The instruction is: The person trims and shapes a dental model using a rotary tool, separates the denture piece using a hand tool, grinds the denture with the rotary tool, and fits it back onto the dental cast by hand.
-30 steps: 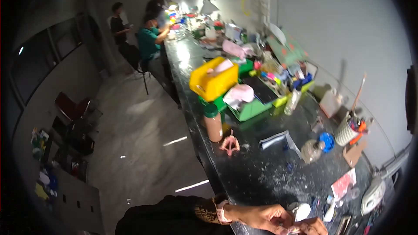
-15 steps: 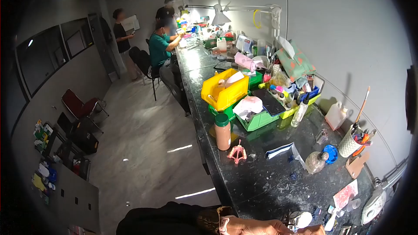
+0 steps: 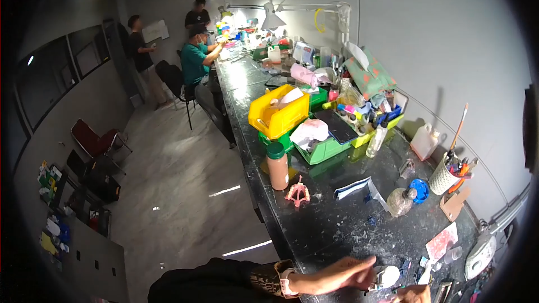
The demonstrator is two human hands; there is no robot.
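My left hand (image 3: pixel 351 275), with a watch on its wrist, reaches in over the near end of the bench. Its thumb is stretched out and the other fingers curl down, hiding whatever they may hold. Just beside those fingertips is a white rounded object (image 3: pixel 388 276). At the bottom edge my right hand (image 3: pixel 414 294) is partly cut off, fingers bent together; what they hold cannot be made out. Beyond the hands stand a pink denture-like frame (image 3: pixel 298 193) with teeth and a brown bottle (image 3: pixel 278 169) with a green cap.
The dark bench (image 3: pixel 331 235) carries a yellow bin (image 3: pixel 279 115), a green bin (image 3: pixel 325 151), a glass flask (image 3: pixel 400 203), a blue dish (image 3: pixel 419 189) and a brush cup (image 3: pixel 443 177). A red-stained card (image 3: pixel 442 241) lies right. Farther along, a person (image 3: pixel 195 59) sits under a lamp; two others stand.
My left hand has lifted and opened out its thumb, moving apart from my right hand. More of the white object shows. The whole view has shifted slightly.
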